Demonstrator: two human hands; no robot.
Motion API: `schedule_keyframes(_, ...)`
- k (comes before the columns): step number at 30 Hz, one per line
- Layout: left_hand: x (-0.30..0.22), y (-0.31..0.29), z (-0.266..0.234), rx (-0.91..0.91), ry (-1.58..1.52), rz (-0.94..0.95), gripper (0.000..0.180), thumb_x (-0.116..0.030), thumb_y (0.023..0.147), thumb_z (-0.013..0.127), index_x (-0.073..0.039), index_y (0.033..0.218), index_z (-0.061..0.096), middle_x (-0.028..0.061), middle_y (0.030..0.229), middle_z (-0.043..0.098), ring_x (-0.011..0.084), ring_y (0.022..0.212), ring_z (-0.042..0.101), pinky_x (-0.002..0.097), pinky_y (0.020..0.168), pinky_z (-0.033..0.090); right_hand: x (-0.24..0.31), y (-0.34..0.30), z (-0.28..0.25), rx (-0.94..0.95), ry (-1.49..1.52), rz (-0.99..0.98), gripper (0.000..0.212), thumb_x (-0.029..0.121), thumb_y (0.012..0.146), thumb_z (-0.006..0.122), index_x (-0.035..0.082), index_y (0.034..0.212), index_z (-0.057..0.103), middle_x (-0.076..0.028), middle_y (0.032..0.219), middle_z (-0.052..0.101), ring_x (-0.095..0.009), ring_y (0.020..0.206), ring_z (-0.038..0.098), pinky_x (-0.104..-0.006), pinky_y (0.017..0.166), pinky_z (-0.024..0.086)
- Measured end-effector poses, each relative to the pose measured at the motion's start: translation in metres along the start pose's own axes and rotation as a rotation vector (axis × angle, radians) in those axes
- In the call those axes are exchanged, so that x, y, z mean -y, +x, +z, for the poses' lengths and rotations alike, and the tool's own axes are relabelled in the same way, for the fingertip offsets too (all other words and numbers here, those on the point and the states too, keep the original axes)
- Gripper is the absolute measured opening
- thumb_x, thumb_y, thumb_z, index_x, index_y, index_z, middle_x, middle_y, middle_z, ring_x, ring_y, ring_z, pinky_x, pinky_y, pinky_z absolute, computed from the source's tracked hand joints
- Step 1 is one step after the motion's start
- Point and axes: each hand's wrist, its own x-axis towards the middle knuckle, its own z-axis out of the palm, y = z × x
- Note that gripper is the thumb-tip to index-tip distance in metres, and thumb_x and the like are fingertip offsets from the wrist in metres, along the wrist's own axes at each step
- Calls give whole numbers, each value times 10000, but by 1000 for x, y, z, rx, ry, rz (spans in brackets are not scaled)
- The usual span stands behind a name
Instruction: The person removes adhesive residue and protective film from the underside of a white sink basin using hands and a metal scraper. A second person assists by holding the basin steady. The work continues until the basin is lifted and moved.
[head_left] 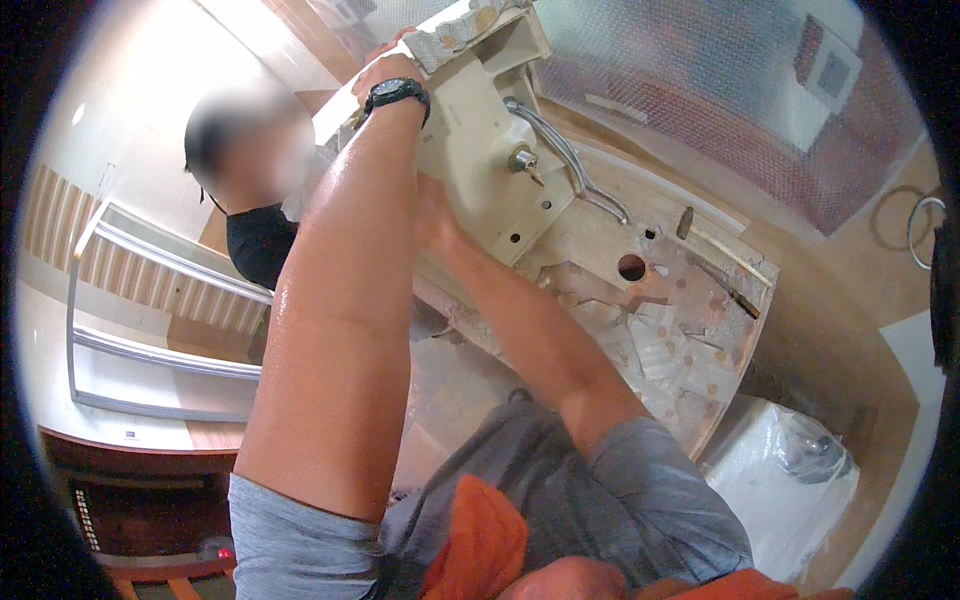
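Observation:
A cream washbasin unit [465,130] stands tilted on the worktop, with small holes in its face and a metal fitting [524,160]. Braided hoses [575,165] run from it down to the worktop. My left hand [388,72], below a black wristwatch, is closed on its upper edge beside broken patterned tiles [455,40]. Lower down, my right hand [432,208] rests against the basin unit's near side; my left forearm hides its fingers. At the left, close to the unit, a co-worker [262,240] in a black top is partly covered by my left arm.
The worktop [590,245] is strewn with broken tile pieces [660,340] and has a round hole. A hammer [725,250] and a dark-handled tool [738,298] lie at its right. Bubble wrap [690,90] covers the back. A metal frame [170,345] stands left; a wrapped white box [775,480] is lower right.

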Motion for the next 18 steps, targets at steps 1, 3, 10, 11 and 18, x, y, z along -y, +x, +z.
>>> schedule_keyframes(1,-6,-5,-5,8,-8,-25,354,-288,996,624,-167,1317,711,59,1355,693,272,1289,634,414,1023,496,-1,0,-2,8,-15,11,577,415,854,770,-9,1223,638,-300,1110,708,-472,1031,686,-508,855,557)
schedule_keyframes(3,-10,-2,-3,19,9,-31,340,-282,1000,617,-164,1301,720,70,1351,694,279,1279,640,413,1020,505,3,-2,-5,30,-30,49,551,377,853,776,-23,1207,637,-303,1097,708,-476,1014,685,-515,845,553)
schedule_keyframes(10,2,17,4,4,23,25,333,-244,1025,554,-117,1276,733,122,1332,700,299,1258,657,428,1027,519,28,-23,10,-185,-21,172,353,158,831,739,-29,1122,667,-279,1068,694,-477,1025,641,-525,911,512)
schedule_keyframes(11,-12,16,9,17,13,32,332,-239,1024,547,-121,1270,737,132,1332,698,292,1267,652,427,1033,514,17,-25,12,-189,-85,163,351,140,821,734,-20,1127,668,-277,1071,688,-474,1027,636,-525,918,508)
schedule_keyframes(18,-16,10,12,1,29,35,419,-340,1016,554,-219,1410,630,102,1425,641,296,1302,631,432,1079,481,45,-78,4,-206,-27,-98,233,97,822,701,30,1040,656,-217,991,669,-431,925,644,-528,855,530)
